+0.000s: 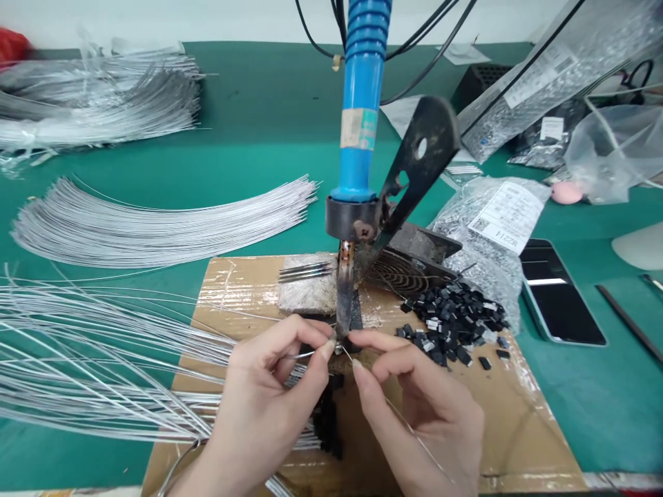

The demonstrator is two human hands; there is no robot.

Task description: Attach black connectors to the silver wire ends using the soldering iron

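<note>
A blue-handled soldering iron is clamped upright with its tip pointing down between my hands. My left hand pinches a thin grey wire right beside the tip; the wire's end is partly hidden by my fingers. In my right hand, thumb and forefinger hold a thin strand of solder wire, which reaches up to the tip and trails down across the palm. Under my left hand lie wires ending in black connectors.
A cardboard sheet covers the work spot. Loose black connectors are heaped on its right, near a phone. Bundles of wire lie at left. A black metal bracket supports the iron, and plastic bags stand behind.
</note>
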